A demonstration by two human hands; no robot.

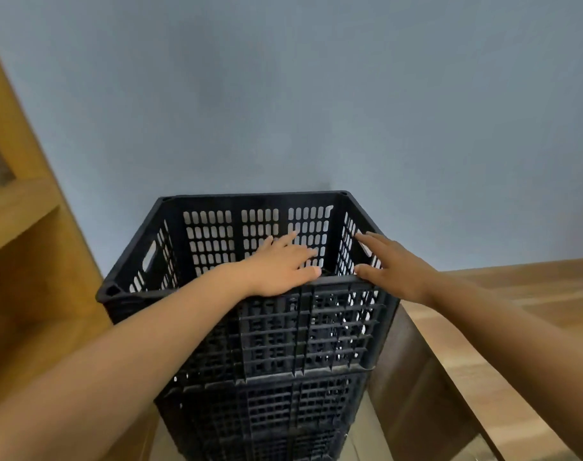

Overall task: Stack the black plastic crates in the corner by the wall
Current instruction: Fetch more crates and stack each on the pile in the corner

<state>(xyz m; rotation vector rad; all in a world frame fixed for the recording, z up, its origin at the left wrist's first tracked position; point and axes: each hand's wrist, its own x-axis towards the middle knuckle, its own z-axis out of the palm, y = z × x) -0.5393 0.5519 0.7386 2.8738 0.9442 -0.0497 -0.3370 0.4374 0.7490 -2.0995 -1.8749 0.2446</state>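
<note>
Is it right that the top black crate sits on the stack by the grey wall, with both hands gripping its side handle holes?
Not quite. In the head view the left hand and right hand rest open on the top crate near rim, not in handle holes. The rest holds.

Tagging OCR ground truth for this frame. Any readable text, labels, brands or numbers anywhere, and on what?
None readable.
Top black crate: no label, brand or number shows on its slotted walls or rim.
Lower crate: dark and partly out of frame; no marking can be made out.
Blue-grey wall: plain.
Wooden shelf unit: no sign or sticker.
Wooden surface on the right: no markings visible.
</note>
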